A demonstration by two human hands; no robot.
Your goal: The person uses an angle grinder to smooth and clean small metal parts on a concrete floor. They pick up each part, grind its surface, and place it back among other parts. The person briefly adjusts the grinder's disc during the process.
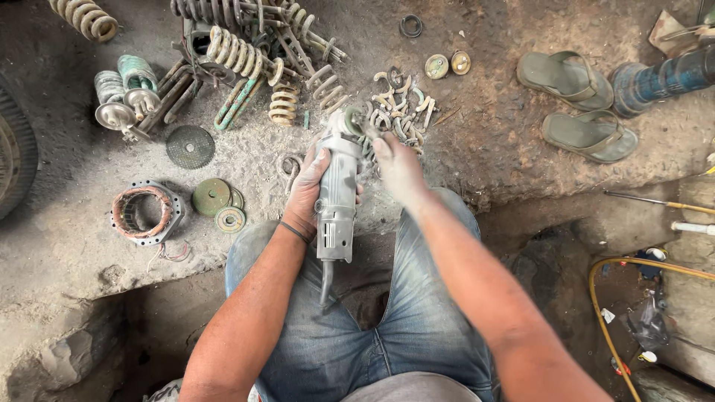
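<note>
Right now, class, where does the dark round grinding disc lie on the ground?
In the head view the dark grinding disc lies flat at upper left, below the coil springs and above the green round plate.

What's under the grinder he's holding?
Under the grinder lie dusty ground and jeans, with cut spring pieces beside its head. The left hand and body hide whatever sits directly beneath.

grey grinder; blue jeans; yellow hose; olive sandals

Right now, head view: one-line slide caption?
Left hand grips a grey angle grinder while right hand works at its head, beside cut spring pieces on the dusty floor.
</note>
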